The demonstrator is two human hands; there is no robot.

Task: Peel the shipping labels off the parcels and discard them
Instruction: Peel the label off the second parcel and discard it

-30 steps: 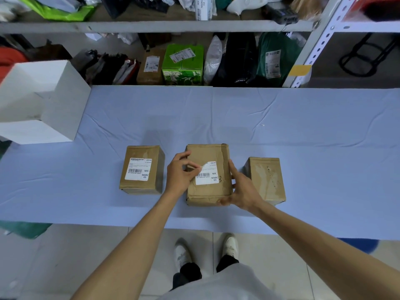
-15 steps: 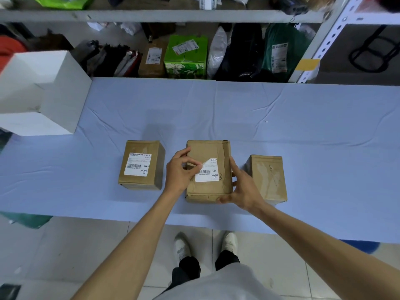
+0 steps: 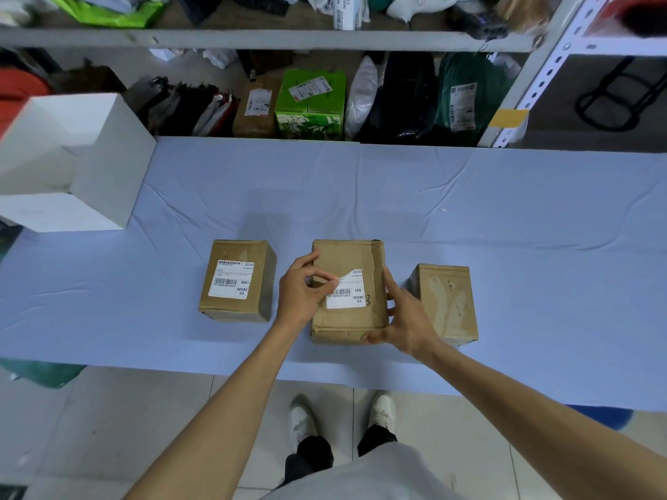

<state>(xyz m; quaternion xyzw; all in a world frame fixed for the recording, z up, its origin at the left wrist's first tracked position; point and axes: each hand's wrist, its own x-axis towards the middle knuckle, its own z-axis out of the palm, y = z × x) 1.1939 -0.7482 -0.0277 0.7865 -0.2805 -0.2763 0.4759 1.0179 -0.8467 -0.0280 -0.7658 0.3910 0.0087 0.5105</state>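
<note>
The desk [image 3: 505, 229], draped in a wrinkled pale blue cloth [image 3: 361, 196], carries three brown cardboard boxes in a row near its front edge: left box [image 3: 236, 312], middle box [image 3: 343, 254], right box [image 3: 445, 301], none touching. A large white box [image 3: 108, 157] stands at its far left end.

Pale lilac-blue worktop [image 3: 469, 211]. Brown cardboard all round: left parcel [image 3: 231, 308], middle parcel [image 3: 346, 324], right parcel [image 3: 445, 301]. White left label [image 3: 231, 281] and white middle label [image 3: 348, 295], both black-printed with striped barcodes. White box [image 3: 108, 167] at the edge, green carton [image 3: 310, 102] with a white flower print.
</note>
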